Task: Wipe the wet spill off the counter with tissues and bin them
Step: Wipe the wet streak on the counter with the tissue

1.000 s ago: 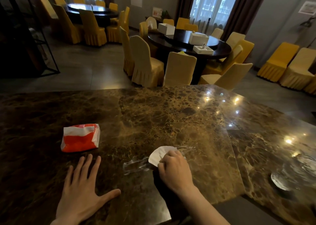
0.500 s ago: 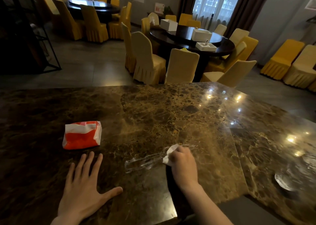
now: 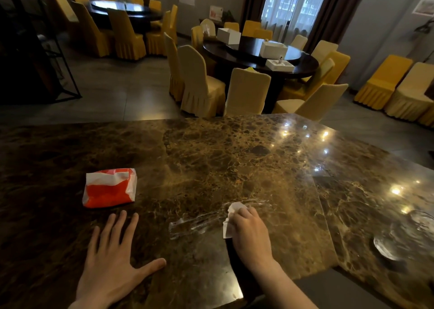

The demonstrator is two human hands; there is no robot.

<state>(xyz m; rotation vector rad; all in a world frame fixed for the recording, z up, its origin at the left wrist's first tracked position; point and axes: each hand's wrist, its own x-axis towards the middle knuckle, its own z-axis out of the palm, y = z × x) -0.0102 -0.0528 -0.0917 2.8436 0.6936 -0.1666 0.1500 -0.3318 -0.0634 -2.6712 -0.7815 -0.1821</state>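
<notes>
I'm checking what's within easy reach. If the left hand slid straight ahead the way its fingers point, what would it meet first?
Most likely the red and white tissue pack: the left hand lies flat on the counter, fingers pointing at it, with only bare marble between.

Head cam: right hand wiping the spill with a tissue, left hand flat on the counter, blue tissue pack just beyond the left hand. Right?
Not quite: the tissue pack is red and white, not blue, as the head view shows. The rest holds: the right hand presses a tissue at the spill, the left hand lies flat on the counter, and the pack sits just beyond it.
</notes>
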